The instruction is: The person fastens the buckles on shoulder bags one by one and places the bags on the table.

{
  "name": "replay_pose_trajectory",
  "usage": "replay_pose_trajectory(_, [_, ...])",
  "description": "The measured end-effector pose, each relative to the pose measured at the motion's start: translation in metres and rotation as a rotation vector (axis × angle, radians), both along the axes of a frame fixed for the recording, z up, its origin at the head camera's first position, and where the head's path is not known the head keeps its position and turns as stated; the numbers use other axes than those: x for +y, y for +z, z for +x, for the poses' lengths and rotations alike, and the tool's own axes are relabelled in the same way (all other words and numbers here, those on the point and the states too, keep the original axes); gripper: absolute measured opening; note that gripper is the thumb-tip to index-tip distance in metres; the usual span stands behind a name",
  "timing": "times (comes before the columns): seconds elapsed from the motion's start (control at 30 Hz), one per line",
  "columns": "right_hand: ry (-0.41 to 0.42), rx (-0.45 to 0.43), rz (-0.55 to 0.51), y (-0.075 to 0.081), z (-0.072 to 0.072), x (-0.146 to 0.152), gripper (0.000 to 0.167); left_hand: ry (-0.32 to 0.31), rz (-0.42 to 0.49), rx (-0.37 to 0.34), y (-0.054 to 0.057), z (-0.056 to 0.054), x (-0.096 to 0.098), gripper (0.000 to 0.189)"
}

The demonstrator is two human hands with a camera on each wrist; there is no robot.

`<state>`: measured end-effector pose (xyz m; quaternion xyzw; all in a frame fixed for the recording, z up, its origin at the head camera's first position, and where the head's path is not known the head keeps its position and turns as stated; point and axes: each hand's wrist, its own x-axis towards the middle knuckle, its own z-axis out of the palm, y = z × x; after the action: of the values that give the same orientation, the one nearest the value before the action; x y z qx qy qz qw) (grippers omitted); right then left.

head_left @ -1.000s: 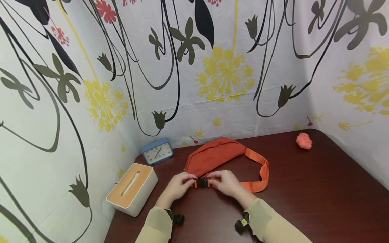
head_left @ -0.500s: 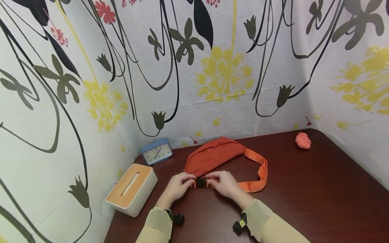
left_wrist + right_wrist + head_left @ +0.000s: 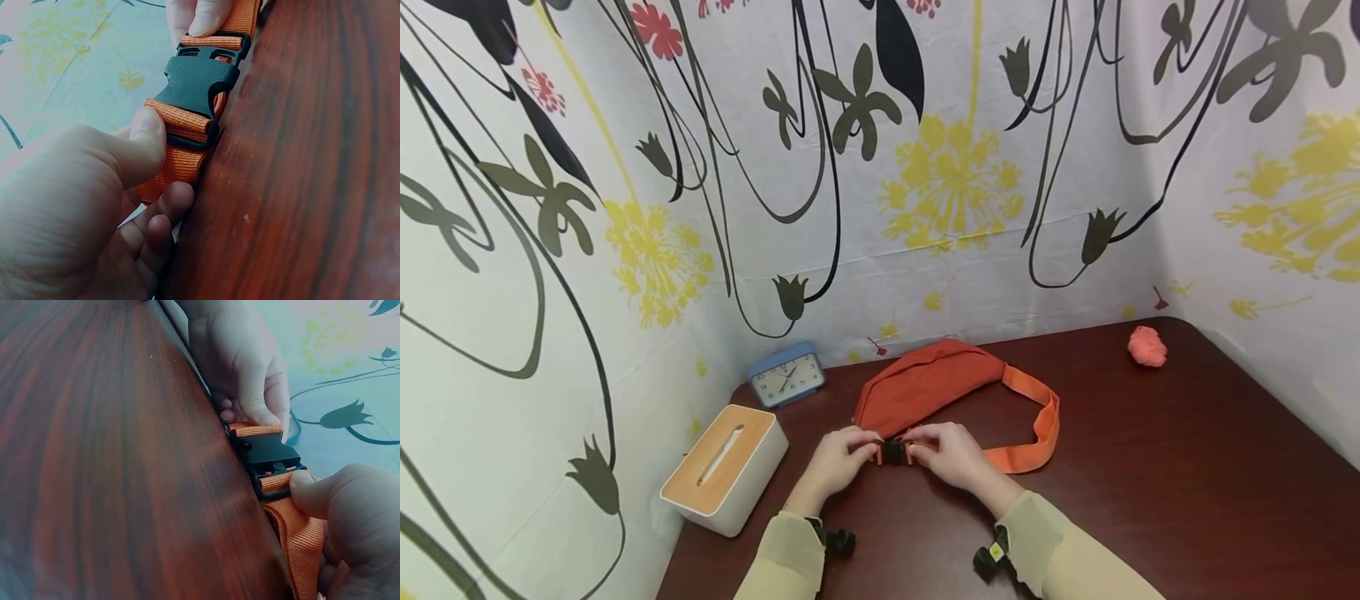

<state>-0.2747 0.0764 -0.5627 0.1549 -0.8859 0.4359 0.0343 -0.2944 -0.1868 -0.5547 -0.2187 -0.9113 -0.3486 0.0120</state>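
Observation:
An orange waist bag (image 3: 925, 385) lies on the table, its orange strap (image 3: 1047, 429) looping out to the right. In front of the bag is the strap's black side-release buckle (image 3: 894, 453). My left hand (image 3: 835, 462) pinches the buckle's left end, thumb on the webbing where it wraps the socket half (image 3: 194, 81). My right hand (image 3: 953, 457) pinches the other end, thumb on the webbing at the prong half (image 3: 275, 482). The two halves sit together, with narrow openings showing between them. Some fingertips are hidden behind the strap.
To the left stand a white tissue box (image 3: 722, 467) with a wooden lid and a blue alarm clock (image 3: 786, 377). A coral yarn ball (image 3: 1147, 347) lies at the far right of the dark wooden table (image 3: 1150, 483). Patterned fabric (image 3: 955, 292) hangs behind.
My right hand has shifted very slightly left, towards my left hand, and the buckle looks a little shorter. Both hands keep their hold. The head view has drifted a little.

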Motion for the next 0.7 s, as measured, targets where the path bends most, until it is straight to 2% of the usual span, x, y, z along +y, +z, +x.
replay_pose_trajectory(0.7, [0.022,-0.020,-0.068,-0.0009,-0.0040,-0.0012,0.015,0.045,0.026,0.006,-0.0032,-0.0026,0.0008,0.015])
